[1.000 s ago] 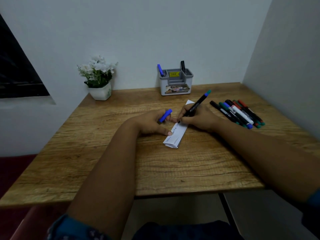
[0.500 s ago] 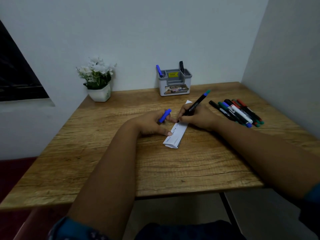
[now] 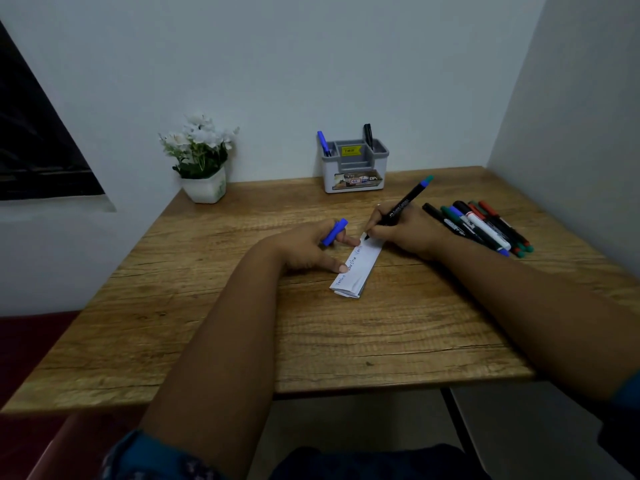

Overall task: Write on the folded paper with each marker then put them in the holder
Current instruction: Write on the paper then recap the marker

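Gripping marker (image 3: 401, 209), cap (image 3: 334, 232), hands (image 3: 405, 233) on paper (image 3: 360, 268)

A wooden desk (image 3: 242, 341) is standing in a corner, pale walls (image 3: 311, 64) closing in behind and to the right. A dark window (image 3: 31, 147) is showing at left above a white sill, dim light is falling, and a potted plant (image 3: 202, 161) is sitting by the wall.

2 bare forearms; teal-blue sleeve (image 3: 152, 455) with a small pale print, pushed up past the elbow.
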